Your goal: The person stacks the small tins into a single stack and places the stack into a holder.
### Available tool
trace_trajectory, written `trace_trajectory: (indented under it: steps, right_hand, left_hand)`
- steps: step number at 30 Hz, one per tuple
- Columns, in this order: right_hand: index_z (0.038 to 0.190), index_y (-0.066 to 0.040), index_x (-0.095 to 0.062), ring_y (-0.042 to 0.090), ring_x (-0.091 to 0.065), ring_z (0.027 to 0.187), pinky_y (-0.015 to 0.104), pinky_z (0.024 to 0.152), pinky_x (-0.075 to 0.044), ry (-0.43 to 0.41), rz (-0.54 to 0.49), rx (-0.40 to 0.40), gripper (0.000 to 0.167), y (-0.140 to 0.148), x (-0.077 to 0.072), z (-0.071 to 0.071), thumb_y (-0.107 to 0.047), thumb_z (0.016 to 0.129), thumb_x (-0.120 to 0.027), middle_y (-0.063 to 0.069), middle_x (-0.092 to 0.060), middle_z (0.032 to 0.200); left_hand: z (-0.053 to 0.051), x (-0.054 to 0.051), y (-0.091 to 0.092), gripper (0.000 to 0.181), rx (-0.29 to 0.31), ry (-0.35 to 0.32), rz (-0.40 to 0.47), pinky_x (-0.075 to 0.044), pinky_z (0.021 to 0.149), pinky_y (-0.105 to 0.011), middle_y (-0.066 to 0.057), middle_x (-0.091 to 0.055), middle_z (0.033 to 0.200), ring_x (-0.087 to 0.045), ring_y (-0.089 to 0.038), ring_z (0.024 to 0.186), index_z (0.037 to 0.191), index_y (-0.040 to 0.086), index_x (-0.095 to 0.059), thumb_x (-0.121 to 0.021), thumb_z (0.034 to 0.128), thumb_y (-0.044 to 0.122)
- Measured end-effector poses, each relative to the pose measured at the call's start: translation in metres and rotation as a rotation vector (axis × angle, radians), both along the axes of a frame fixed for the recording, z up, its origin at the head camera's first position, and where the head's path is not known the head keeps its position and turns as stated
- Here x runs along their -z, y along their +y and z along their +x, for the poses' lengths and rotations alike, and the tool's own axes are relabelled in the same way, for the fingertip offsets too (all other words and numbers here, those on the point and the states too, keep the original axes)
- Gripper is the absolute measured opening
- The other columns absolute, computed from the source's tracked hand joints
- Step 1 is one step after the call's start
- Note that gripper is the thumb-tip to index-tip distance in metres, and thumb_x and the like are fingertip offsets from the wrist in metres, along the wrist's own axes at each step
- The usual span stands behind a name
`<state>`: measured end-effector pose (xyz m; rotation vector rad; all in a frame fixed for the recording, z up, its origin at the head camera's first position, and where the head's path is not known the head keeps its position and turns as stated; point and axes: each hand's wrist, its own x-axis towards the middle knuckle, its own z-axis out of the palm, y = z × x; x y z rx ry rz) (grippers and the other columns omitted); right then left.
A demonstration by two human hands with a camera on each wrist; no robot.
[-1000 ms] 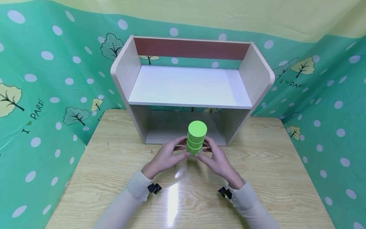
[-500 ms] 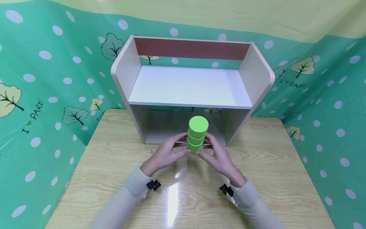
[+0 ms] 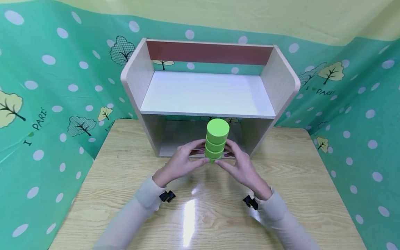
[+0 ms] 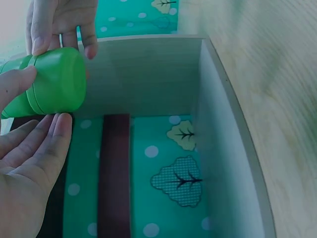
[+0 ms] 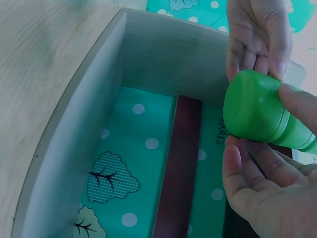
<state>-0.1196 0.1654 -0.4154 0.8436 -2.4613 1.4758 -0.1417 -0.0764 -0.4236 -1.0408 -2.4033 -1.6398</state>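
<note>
Both hands hold a bright green stepped cylinder point(image 3: 217, 129), which looks like several round cups or sections one on another and stands roughly upright before the lower shelf opening. My left hand point(image 3: 182, 162) grips its left side, thumb in front and fingers behind. From the right, my right hand point(image 3: 242, 166) grips it in the same way. The left wrist view shows the green cylinder point(image 4: 59, 82) between thumb and fingers, with its broad smooth end in sight. Part of the lower sections is hidden behind the thumbs.
A white two-level shelf unit point(image 3: 207, 94) with a dark red back rail point(image 3: 209, 52) stands on the wooden table point(image 3: 140, 215). Behind and on both sides hangs a green dotted curtain point(image 3: 47, 139) with printed trees.
The green cylinder has risen and come nearer the shelf unit, both hands keeping their grip on it. The forearms have spread slightly. The shelf unit stays in place.
</note>
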Motion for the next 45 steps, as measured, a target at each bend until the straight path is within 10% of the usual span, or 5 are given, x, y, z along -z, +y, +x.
trace_trajectory:
  steps: [45]
  right_hand:
    - [0.15, -0.011, -0.038, 0.019, -0.063, 0.112, 0.043, 0.092, -0.055, 0.168, -0.033, -0.027, 0.079, -0.009, -0.057, -0.019, -0.003, 0.085, -0.08, 0.007, -0.065, 0.129]
  left_hand:
    - [-0.01, -0.065, -0.005, 0.06, -0.005, 0.078, 0.117, -0.055, 0.094, -0.03, -0.012, -0.064, 0.127, -0.064, -0.02, 0.113, 0.141, 0.002, -0.052, -0.078, 0.0867, 0.004]
